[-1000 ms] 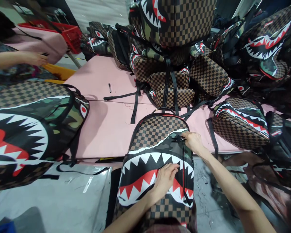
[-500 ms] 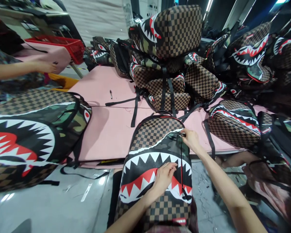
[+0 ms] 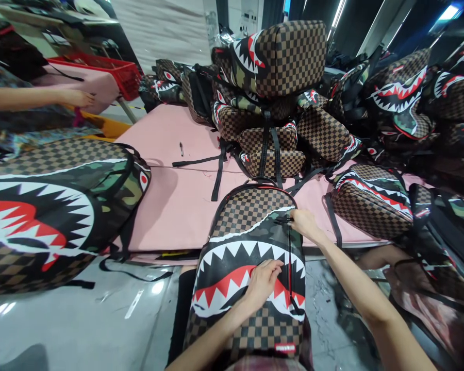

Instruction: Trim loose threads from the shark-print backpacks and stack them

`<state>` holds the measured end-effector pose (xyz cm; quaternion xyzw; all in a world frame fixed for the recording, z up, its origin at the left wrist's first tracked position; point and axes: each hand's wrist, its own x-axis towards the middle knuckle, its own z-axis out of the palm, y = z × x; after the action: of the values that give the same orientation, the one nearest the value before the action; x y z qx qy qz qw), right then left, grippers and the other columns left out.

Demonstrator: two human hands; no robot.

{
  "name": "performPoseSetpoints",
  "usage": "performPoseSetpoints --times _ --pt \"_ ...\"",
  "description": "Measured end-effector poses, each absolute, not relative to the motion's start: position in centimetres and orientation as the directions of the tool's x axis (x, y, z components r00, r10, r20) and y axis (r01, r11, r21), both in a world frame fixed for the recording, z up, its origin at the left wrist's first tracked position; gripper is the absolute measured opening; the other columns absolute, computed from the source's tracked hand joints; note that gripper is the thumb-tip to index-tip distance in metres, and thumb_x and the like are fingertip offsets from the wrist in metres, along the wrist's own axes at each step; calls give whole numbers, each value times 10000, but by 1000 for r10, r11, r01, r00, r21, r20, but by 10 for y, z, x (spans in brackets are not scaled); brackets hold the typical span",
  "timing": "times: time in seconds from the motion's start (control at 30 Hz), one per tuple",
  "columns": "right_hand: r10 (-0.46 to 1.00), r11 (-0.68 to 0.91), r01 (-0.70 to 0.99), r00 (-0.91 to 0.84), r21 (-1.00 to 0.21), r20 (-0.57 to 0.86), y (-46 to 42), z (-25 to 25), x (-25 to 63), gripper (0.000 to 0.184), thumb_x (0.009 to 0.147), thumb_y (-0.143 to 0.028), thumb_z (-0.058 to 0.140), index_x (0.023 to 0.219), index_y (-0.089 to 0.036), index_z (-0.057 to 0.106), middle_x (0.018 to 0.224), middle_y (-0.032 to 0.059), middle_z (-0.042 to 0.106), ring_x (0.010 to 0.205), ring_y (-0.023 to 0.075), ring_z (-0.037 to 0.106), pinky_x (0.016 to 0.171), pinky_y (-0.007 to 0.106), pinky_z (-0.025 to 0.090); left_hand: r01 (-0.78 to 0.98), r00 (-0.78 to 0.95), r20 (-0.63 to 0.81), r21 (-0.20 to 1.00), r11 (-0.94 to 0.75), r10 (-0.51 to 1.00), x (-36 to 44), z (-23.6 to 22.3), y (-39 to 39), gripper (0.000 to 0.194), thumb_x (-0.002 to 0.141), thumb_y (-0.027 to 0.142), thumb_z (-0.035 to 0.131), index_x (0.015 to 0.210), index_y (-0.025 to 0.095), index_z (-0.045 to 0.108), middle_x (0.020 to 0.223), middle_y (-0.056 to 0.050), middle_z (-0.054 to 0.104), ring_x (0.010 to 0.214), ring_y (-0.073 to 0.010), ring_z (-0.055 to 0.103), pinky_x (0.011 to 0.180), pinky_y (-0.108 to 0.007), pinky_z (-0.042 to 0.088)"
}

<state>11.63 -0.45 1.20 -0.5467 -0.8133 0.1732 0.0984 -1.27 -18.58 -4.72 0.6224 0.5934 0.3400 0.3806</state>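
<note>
A backpack (image 3: 251,208) with brown-and-black checks, a camouflage patch and a printed shark mouth stands tilted back in front of me, its top against the table edge. My left hand (image 3: 263,281) lies on its front over the red and white teeth, fingers drawn together against the fabric beside the vertical zipper (image 3: 290,263). What lies under those fingertips is hidden. Near the upper right of the bag, my right hand (image 3: 304,225) is closed around small black thread snips (image 3: 282,220). Their tips point left over the camouflage patch, by the zipper's upper end.
A pink-covered table (image 3: 158,206) runs across, with a small pen-like item (image 3: 181,149) on it. Piled backpacks (image 3: 290,62) rise at the back. Another large backpack (image 3: 73,206) lies left. Beyond it are a co-worker's hand (image 3: 79,99) and a red basket (image 3: 127,77).
My right hand has lowered slightly, and the snips have moved a little down and left. My left hand stays in the same spot. The view has shifted slightly.
</note>
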Motion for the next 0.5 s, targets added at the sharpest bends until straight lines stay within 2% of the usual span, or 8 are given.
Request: performPoseSetpoints --times 0.07,0.23,0.37,0.5 --pt "923 335 808 -386 -486 -6 -1 17 127 89 657 -168 543 673 -156 630 638 55 645 654 183 598 597 253 387 463 68 -29 886 -6 997 -14 -46 -185 251 842 145 420 972 221 622 884 -10 672 828 -149 627 738 -261 483" --pt "937 283 661 -346 -695 52 3 18 147 355 810 -366 405 936 -101 605 706 54 642 504 112 507 472 221 367 430 73 -74 902 36 995 -15 -43 -182 260 845 150 410 977 212 625 903 -15 684 852 -145 635 760 -250 480" --pt "933 269 632 -358 -727 35 -5 4 149 338 776 -366 466 935 -120 634 627 22 640 463 108 495 454 216 371 433 81 -80 901 37 993 -16 -41 -182 262 839 156 415 981 214 628 907 -15 683 863 -147 635 772 -252 477" --pt "938 276 687 -345 -672 32 -8 -5 142 259 770 -329 508 867 -154 673 651 26 672 541 141 575 513 227 409 423 89 -88 905 43 992 -17 -42 -181 266 829 157 416 978 195 633 905 -26 687 855 -151 638 759 -247 476"
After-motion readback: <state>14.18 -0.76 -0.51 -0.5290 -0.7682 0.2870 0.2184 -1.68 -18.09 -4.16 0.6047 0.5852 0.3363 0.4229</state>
